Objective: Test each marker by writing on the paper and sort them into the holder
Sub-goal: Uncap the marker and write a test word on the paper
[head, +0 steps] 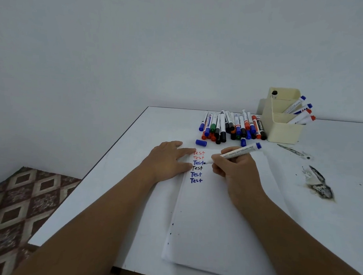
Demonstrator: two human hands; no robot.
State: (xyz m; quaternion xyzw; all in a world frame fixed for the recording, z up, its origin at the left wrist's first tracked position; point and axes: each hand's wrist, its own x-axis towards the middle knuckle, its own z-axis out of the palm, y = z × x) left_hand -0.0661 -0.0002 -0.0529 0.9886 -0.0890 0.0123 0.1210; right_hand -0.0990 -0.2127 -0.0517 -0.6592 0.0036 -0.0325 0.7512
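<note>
- Gripping the blue marker (pixel 237 153) in a writing pinch, the right hand (pixel 235 172) has the tip down at the end of the third word on the paper (pixel 214 213), the upper blue "Test" (pixel 198 163); the barrel slants up and away to the far right.
- Lying flat with fingers straight and spread, the left hand (pixel 168 160) presses the sheet's far left corner, its fingertips just beside the column of words.
- That left hand should stay planted, I'd say: the sheet looks loose on the table (pixel 132 155), and a slip would smear the stroke.
- Pressure ought to be light and even, enough to show whether the ink runs full; this line looks dark, so the marker probably passes.
- Six words stand in the column, two red, three blue, one black; a fresh test needs bare paper, which lies to the right and nearer.
- A loose blue cap (pixel 201 142) lies just beyond the left fingertips, and another (pixel 243 142) beside the pile; one of them likely belongs on this marker before sorting.
- The pile of markers (pixel 232 127) waits at the far edge of the sheet, touching the cream holder (pixel 283 130) on its right.
- In the holder, two blue and two red markers (pixel 301 112) lean out to the right, and a black one (pixel 274 93) stands in the far compartment.
- Dark stains (pixel 320 186) mark the table on the right, well apart from the sheet.
</note>
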